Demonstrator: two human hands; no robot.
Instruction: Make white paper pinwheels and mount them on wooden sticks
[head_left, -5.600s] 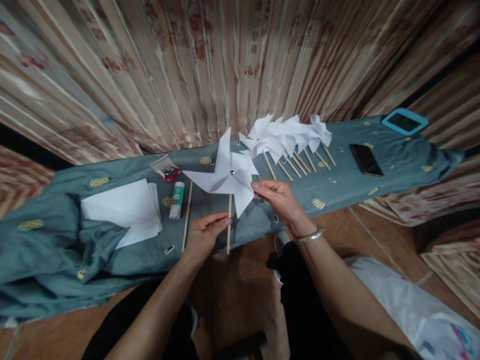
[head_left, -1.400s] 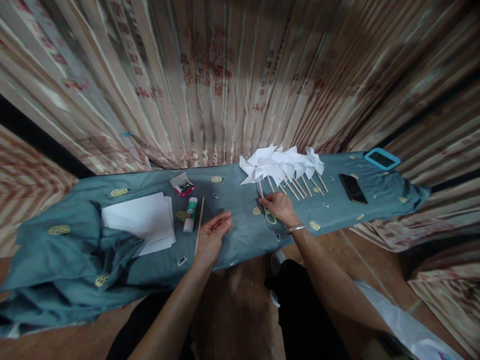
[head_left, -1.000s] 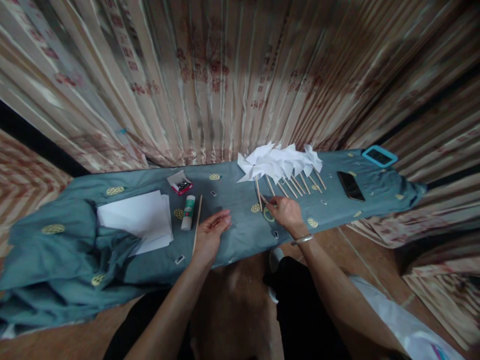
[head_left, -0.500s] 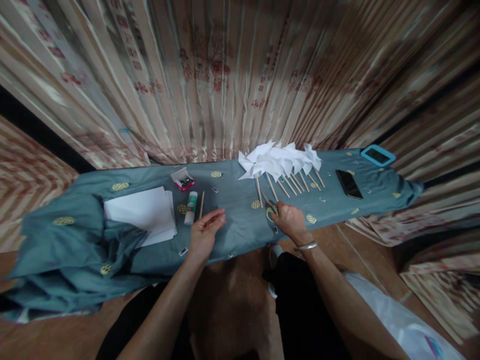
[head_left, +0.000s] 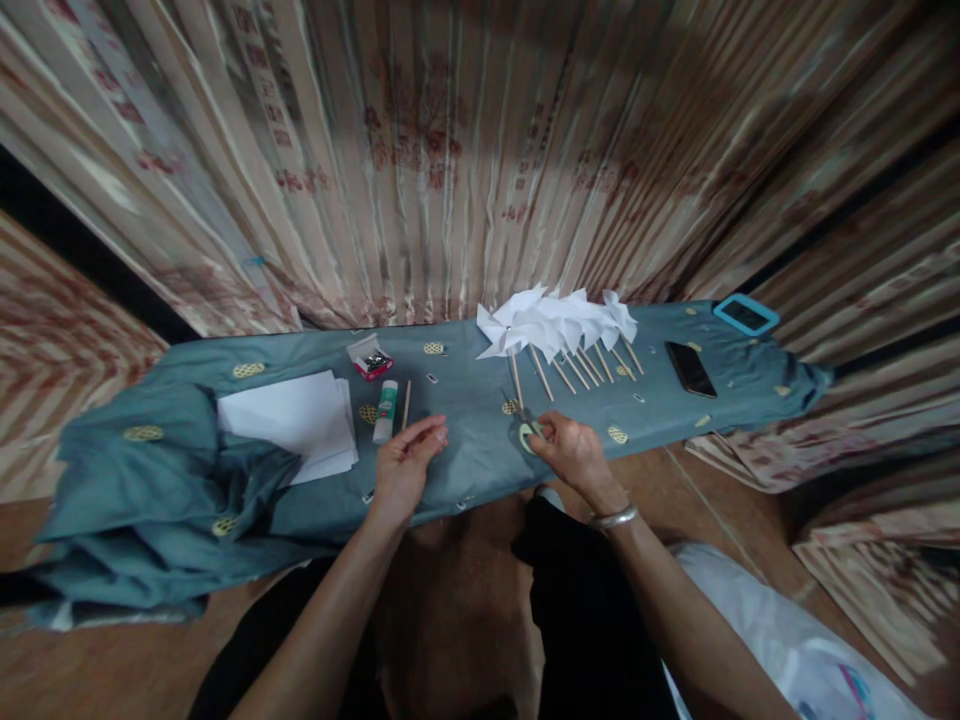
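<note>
My right hand (head_left: 574, 450) grips a pair of scissors (head_left: 531, 436) by the pale green handles, just above the near part of the cloth-covered table. The blades point away from me, towards the paper pinwheels (head_left: 517, 325) with wooden sticks, which lie overlapping in a row. My left hand (head_left: 409, 460) hovers over the cloth with its fingers stretched loosely to the right, and I see nothing in it. Close beyond it lie a wooden stick (head_left: 406, 402) and a green and white glue stick (head_left: 385, 412).
A stack of white paper (head_left: 289, 420) lies on the left beside bunched cloth (head_left: 172, 480). A small open red box (head_left: 370, 358) holds dark bits. On the right are a phone (head_left: 691, 369) and a blue-framed device (head_left: 746, 314). A curtain (head_left: 450, 150) hangs behind the table.
My right hand has drawn the scissors slightly left and towards me, away from the pinwheel sticks. My left hand has barely moved. The view has shifted a little.
</note>
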